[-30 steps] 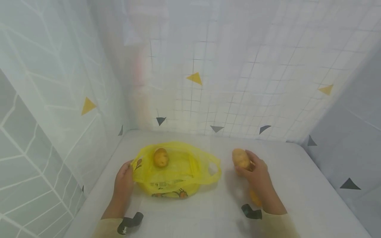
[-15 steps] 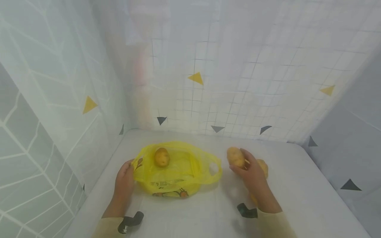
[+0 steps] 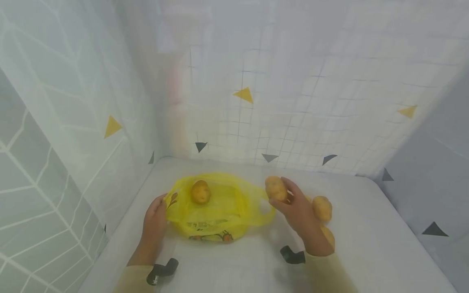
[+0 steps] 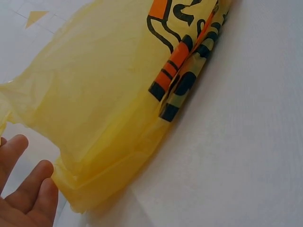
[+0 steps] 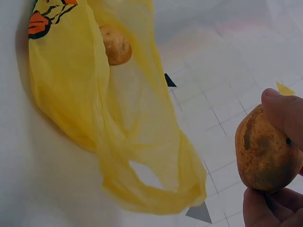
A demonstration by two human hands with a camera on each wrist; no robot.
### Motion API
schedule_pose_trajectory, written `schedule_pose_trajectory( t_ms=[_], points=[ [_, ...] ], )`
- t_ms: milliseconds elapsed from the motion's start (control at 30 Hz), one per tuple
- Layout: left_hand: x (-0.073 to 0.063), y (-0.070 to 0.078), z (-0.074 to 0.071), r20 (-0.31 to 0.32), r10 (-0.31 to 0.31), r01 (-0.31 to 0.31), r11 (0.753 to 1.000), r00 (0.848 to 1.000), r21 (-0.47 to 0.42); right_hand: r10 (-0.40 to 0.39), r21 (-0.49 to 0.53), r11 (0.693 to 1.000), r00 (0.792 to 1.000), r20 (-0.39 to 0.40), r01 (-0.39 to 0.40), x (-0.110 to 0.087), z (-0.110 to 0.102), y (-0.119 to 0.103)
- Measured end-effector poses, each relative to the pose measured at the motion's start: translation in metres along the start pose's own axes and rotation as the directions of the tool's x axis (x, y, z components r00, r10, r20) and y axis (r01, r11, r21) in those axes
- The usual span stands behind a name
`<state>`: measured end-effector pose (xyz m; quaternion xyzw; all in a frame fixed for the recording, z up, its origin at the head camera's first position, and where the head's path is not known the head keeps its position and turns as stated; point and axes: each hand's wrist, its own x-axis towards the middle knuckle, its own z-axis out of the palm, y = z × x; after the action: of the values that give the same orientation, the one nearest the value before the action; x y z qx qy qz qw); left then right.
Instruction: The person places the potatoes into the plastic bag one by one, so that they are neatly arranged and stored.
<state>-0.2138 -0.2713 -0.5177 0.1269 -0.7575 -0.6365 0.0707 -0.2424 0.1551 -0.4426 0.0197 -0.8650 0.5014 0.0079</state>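
A yellow plastic bag (image 3: 220, 207) lies spread on the table with its mouth open. One potato (image 3: 201, 192) rests inside it, toward the left. My left hand (image 3: 155, 215) pinches the bag's left edge; in the left wrist view its fingers (image 4: 35, 189) touch the yellow film, and the exact grip is partly out of frame. My right hand (image 3: 294, 203) grips another potato (image 3: 276, 188) between thumb and fingers, raised beside the bag's right handle. The right wrist view shows this held potato (image 5: 265, 151) with a brown mark on its skin, apart from the bag.
More potatoes (image 3: 322, 208) lie on the white table (image 3: 366, 244) to the right, partly behind my right hand and forearm. A light patterned sheet (image 3: 293, 101) hangs behind the table, and another covers the left side.
My right hand has carried its potato leftward to the bag's right handle, uncovering potatoes on the table behind it. The left hand stays at the bag's edge.
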Motion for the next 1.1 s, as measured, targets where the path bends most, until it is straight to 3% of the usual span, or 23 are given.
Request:
schedule_pose_trajectory(
  t_ms=[600,833,1100],
  points=[
    [-0.003,-0.002,0.003,-0.008,0.012,-0.012,0.999,1.000,-0.035,-0.020,0.013,1.000,0.995,0.102,0.019,0.003,0.041,-0.015],
    [-0.004,-0.001,0.005,-0.005,0.010,-0.010,0.999,1.000,-0.041,-0.095,0.060,0.994,0.988,0.122,0.089,-0.001,0.064,-0.024],
    [-0.006,-0.002,0.005,-0.002,0.067,-0.067,0.997,0.998,-0.048,-0.178,0.097,0.982,0.972,0.152,0.164,-0.003,0.091,-0.034]
  ],
)
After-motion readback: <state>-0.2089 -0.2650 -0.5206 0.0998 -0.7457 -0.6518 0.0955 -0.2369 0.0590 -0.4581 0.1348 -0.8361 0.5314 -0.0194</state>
